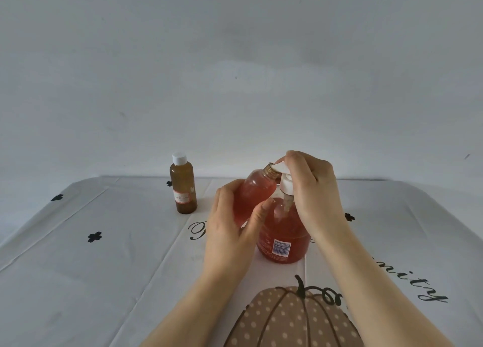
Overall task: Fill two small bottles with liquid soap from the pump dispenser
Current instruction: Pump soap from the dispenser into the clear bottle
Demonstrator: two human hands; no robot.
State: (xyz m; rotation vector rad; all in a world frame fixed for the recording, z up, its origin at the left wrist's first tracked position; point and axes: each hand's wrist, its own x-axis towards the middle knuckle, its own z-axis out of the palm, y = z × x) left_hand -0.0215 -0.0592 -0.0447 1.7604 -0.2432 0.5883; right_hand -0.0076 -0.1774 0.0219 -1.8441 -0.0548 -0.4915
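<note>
A round pump dispenser (285,239) of red soap stands at the middle of the table. My left hand (235,223) grips a small clear bottle (257,192) holding pink-red liquid, tilted right so its threaded open neck meets the white pump spout. My right hand (311,187) rests over the white pump head (286,186), fingers curled around its top. A second small bottle (183,187), amber with a white cap and a label, stands upright at the back left, apart from both hands.
The table carries a white cloth (104,255) with black flower marks, black script lettering and a dotted brown pumpkin print (287,318) at the near edge. A plain grey wall rises behind the table's far edge.
</note>
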